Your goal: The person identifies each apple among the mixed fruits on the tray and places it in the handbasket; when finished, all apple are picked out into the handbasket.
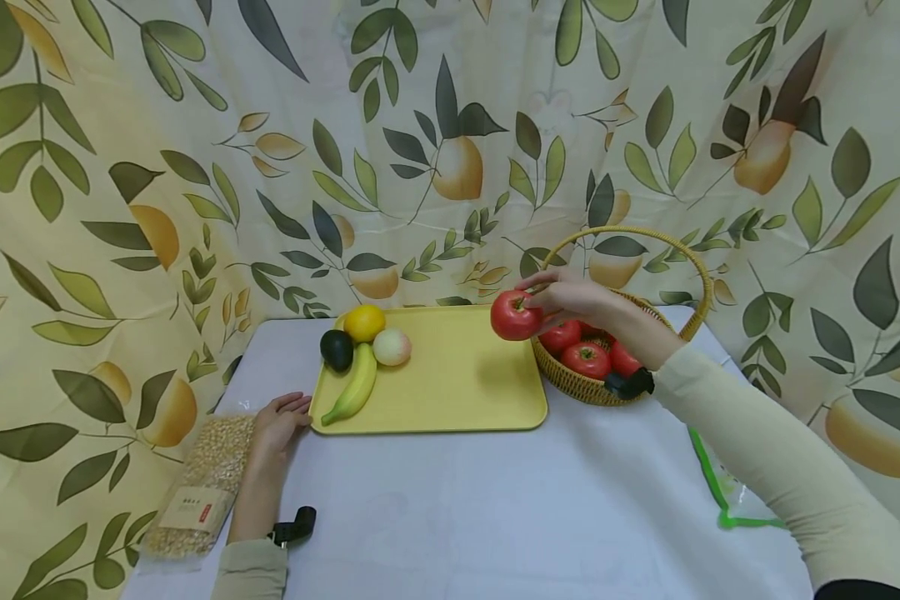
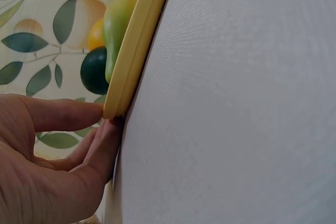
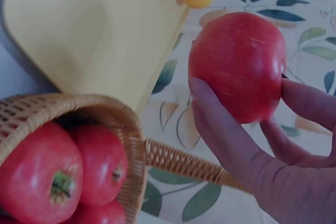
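My right hand [image 1: 570, 296] grips a red apple [image 3: 239, 66] between thumb and fingers, in the air over the tray's right end and beside the basket's left rim. More red apples [image 1: 587, 360] lie in the wicker basket [image 1: 570, 386]. My left hand [image 1: 281, 423] pinches the near left corner of the yellow tray [image 1: 450, 375]; in the left wrist view the thumb [image 2: 68, 114] lies on its rim with fingers beneath. On the tray's left side are a banana [image 1: 354, 387], a dark green avocado [image 1: 337, 350], a yellow lemon [image 1: 364, 322] and a pinkish-white peach [image 1: 392, 346].
A clear bag of pale kernels [image 1: 213, 458] lies by my left forearm. A green-edged plastic bag [image 1: 742, 492] lies at the right, partly under my right sleeve. The basket's tall handle [image 1: 701, 283] arches up behind my right hand. A leaf-patterned cloth [image 1: 450, 167] hangs behind the table.
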Action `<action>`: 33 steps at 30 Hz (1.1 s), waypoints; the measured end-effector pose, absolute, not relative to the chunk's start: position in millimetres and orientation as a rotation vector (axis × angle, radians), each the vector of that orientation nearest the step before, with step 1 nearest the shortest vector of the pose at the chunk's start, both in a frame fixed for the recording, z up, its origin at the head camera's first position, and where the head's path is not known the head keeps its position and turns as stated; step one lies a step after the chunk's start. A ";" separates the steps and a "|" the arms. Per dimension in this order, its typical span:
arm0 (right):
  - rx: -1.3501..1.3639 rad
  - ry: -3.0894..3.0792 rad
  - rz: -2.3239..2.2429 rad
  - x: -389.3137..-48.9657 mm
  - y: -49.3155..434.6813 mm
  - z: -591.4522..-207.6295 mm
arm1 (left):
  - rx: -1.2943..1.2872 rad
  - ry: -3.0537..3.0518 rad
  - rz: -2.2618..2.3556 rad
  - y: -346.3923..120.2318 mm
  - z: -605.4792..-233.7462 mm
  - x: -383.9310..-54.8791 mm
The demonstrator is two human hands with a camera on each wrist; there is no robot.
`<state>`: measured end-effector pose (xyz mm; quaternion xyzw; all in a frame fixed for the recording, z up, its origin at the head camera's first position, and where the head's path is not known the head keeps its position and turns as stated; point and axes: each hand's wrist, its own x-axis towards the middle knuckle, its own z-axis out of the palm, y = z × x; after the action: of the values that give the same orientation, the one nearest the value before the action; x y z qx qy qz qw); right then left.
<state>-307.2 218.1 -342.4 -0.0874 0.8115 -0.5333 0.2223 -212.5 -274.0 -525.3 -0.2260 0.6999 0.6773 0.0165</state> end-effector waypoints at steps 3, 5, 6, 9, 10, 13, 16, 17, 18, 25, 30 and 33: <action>-0.255 2.274 -1.443 -305.9 227.3 -342.7 | -0.717 2.174 2.098 -274.0 -525.3 -212.1; -0.261 2.299 -1.423 -304.9 233.1 -342.9 | -0.726 2.170 2.096 -274.1 -525.2 -211.8; -0.259 2.304 -1.421 -304.6 235.9 -342.9 | -0.727 2.170 2.097 -274.1 -524.9 -211.6; -0.237 2.303 -1.434 -303.0 244.3 -342.3 | -0.721 2.168 2.104 -274.5 -524.6 -211.4; -0.228 2.302 -1.437 -302.1 247.0 -341.8 | -0.717 2.168 2.108 -274.8 -524.6 -211.5; -0.200 2.295 -1.452 -300.0 255.4 -340.6 | -0.698 2.170 2.118 -274.9 -524.0 -211.2; -0.183 2.288 -1.465 -298.1 264.0 -340.1 | -0.687 2.163 2.126 -274.4 -524.1 -210.8; -0.185 2.285 -1.468 -297.8 266.8 -340.3 | -0.686 2.160 2.127 -274.2 -524.0 -210.6; -0.187 2.276 -1.477 -297.5 270.0 -340.7 | -0.688 2.157 2.127 -274.0 -524.3 -210.6; -0.196 2.253 -1.479 -298.4 292.0 -347.8 | -0.688 2.154 2.125 -272.8 -526.7 -211.0; -0.148 2.289 -1.453 -301.6 305.0 -350.1 | -0.694 2.162 2.122 -273.3 -526.9 -212.4; -0.099 2.307 -1.438 -304.0 311.3 -349.8 | -0.693 2.156 2.128 -273.5 -526.1 -211.8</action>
<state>-304.0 311.3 -349.8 -0.0357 0.8292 -0.5170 0.2092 -211.8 -273.5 -526.1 -0.2228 0.6936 0.6848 0.0171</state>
